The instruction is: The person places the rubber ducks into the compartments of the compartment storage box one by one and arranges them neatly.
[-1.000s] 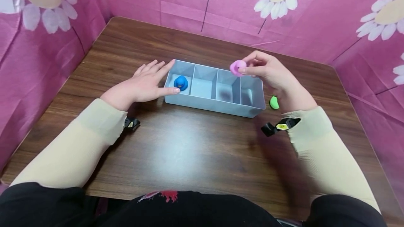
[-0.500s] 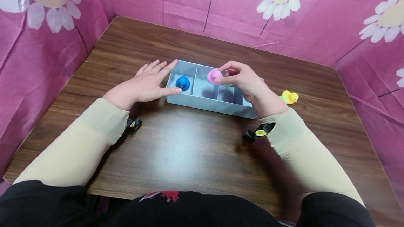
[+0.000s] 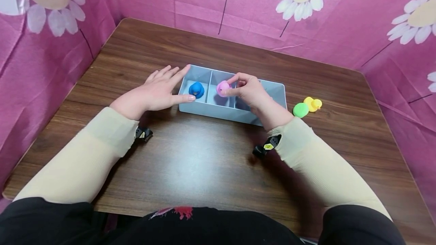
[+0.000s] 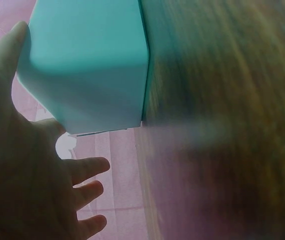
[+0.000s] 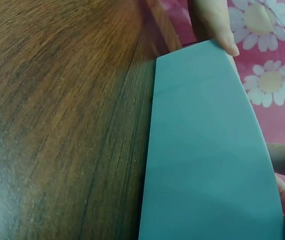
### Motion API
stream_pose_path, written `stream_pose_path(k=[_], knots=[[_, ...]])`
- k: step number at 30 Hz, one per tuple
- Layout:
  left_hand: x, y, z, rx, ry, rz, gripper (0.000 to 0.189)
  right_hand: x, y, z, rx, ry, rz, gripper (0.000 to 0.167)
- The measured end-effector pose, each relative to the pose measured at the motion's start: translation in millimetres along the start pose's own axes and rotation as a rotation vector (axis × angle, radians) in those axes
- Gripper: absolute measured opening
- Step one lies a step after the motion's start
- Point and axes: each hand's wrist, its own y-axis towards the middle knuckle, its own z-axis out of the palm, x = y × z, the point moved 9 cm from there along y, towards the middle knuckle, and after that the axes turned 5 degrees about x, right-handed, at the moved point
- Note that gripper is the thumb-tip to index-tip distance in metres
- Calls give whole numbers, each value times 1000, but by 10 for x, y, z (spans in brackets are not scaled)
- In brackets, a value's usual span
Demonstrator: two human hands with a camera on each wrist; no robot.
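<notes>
A pink rubber duck (image 3: 223, 88) is pinched between the thumb and fingers of my right hand (image 3: 250, 92), over the second compartment from the left of a grey-blue divided box (image 3: 221, 112). My left hand (image 3: 153, 92) lies spread at the box's left end, thumb at the front rim and index fingertip at the back corner. Inside the leftmost compartment sits a blue rubber duck (image 3: 196, 90). In the left wrist view, the fingers (image 4: 90, 170) stretch out straight beside the box wall (image 4: 92, 65). The right wrist view shows mostly the box's front wall (image 5: 202, 140).
Right of the box, a green rounded thing (image 3: 301, 110) and a yellow rubber duck (image 3: 312, 104) lie side by side on the brown wooden table (image 3: 190, 165). Pink cloth with daisies (image 3: 238, 18) hangs behind and at the sides. My right forearm passes over the box's right part.
My right hand has carried the pink duck leftward and lower, from above the right compartments to the second one. The green thing and yellow duck have come into view. My left hand stays put.
</notes>
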Motion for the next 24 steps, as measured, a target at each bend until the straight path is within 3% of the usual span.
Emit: stream_pose_path(k=[7, 14, 24], knots=[[-2, 1, 13, 5, -10, 1, 96, -91, 29, 45, 54, -70, 100, 26], [5, -2, 15, 8, -7, -3, 95, -76, 97, 137, 93, -224, 116, 28], [-7, -7, 17, 13, -7, -5, 96, -104, 126, 175, 106, -262, 162, 28]])
